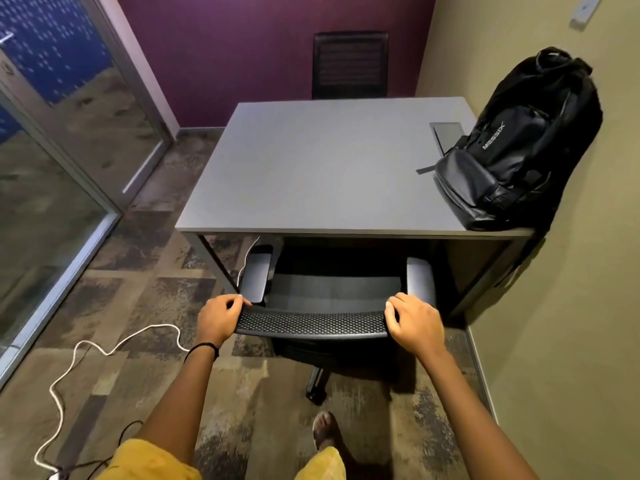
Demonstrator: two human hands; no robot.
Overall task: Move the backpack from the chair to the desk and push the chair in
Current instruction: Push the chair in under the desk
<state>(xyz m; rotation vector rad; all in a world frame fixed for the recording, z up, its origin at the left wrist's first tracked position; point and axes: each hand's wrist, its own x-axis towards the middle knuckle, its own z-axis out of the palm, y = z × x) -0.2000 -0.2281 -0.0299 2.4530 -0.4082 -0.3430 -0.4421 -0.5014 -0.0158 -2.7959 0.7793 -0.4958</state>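
Note:
A black backpack [519, 143] stands upright on the right side of the grey desk [311, 168], leaning against the beige wall. Below the desk's near edge, the black mesh office chair [311, 323] has its seat and armrests partly under the desktop. My left hand [221, 317] grips the left end of the chair's backrest top. My right hand [412, 322] grips the right end of the same backrest.
A second black chair [349, 64] stands at the desk's far side against the purple wall. A white cable [86, 355] snakes across the carpet on the left. Glass partitions [52, 150] line the left side. A cable cover [448, 133] is set into the desktop.

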